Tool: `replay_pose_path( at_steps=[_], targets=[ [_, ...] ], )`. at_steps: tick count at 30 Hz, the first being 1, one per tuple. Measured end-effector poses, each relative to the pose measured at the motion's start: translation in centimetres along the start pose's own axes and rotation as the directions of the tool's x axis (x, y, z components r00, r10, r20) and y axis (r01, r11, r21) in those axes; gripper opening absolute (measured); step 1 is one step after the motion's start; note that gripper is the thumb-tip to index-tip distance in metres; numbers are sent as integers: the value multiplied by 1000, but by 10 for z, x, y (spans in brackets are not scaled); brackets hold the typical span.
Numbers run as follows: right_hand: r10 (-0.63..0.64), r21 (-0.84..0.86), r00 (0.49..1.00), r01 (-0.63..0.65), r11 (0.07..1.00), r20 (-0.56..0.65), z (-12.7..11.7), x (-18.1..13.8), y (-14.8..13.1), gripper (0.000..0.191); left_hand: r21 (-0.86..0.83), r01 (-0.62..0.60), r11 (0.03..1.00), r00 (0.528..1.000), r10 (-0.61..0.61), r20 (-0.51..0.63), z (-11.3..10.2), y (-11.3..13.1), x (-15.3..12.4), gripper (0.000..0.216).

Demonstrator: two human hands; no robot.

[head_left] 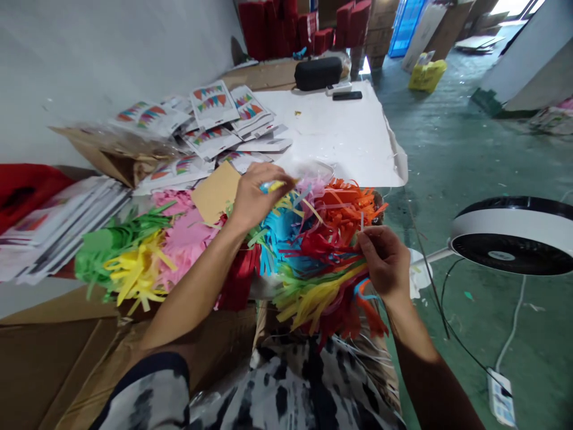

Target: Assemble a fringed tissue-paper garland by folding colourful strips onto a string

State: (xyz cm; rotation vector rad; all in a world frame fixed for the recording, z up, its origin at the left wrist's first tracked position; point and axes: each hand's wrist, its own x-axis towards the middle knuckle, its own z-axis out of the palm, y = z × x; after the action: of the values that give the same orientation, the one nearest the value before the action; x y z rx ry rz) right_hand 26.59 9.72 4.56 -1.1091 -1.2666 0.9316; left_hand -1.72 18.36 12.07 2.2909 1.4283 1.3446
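Note:
My left hand (262, 194) is closed in a pinch above a pile of fringed paper tassels. Yellow strips (283, 206) show just under its fingertips, but what the fingers hold is too small to make out. Fingers pressed together, my right hand (385, 260) pinches the gathered end of a bunch of green, yellow and red tassels (320, 292), which fans out over my lap. Between the hands lie blue tassels (278, 230) and orange tassels (347, 206). Left of my left forearm are pink (185, 239), yellow (138, 269) and green tassels (107, 245).
Several printed packets (215, 107) are heaped on the table (335, 131), with a stack of more (71, 221) at the left. A black case (317, 73) and a dark phone-like object (347, 95) lie at the back. A fan (514, 236) stands at right, near a power strip (501, 397).

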Motion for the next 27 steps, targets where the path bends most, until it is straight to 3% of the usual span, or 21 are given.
replay_pose_path(
  at_steps=[2,3,5,9,14,16,19,22,24,27],
  targets=[
    [4,-18,1000,-4,1000,-12,1,0,0,14,-151,154,976,975,-175,-136,2,7,10,11],
    [7,-26,1000,-8,1000,-21,1,0,0,15,-240,212,947,959,-249,-134,5,12,13,11],
    [5,-21,999,-6,1000,-33,1,1,-1,15,-430,303,851,938,-345,-21,17,24,12,12],
    [-73,59,997,71,996,31,4,2,-6,12,-636,428,642,902,-344,260,53,58,-9,21],
    [-24,140,990,4,990,140,7,3,-3,11,-765,481,429,871,-330,363,92,84,-40,28],
    [18,158,990,-41,987,141,6,3,1,12,-774,493,397,859,-364,360,102,87,-51,28],
    [42,134,993,-56,989,110,3,2,6,14,-741,480,471,864,-399,306,114,90,-62,25],
    [16,89,998,-22,996,68,1,1,5,14,-684,412,602,906,-348,240,113,87,-61,16],
    [-26,61,999,23,998,44,0,1,4,13,-655,307,690,947,-290,139,99,81,-51,10],
    [-74,18,997,74,997,-8,-2,2,4,12,-513,38,857,980,-133,-149,53,67,-26,4]
  ],
)
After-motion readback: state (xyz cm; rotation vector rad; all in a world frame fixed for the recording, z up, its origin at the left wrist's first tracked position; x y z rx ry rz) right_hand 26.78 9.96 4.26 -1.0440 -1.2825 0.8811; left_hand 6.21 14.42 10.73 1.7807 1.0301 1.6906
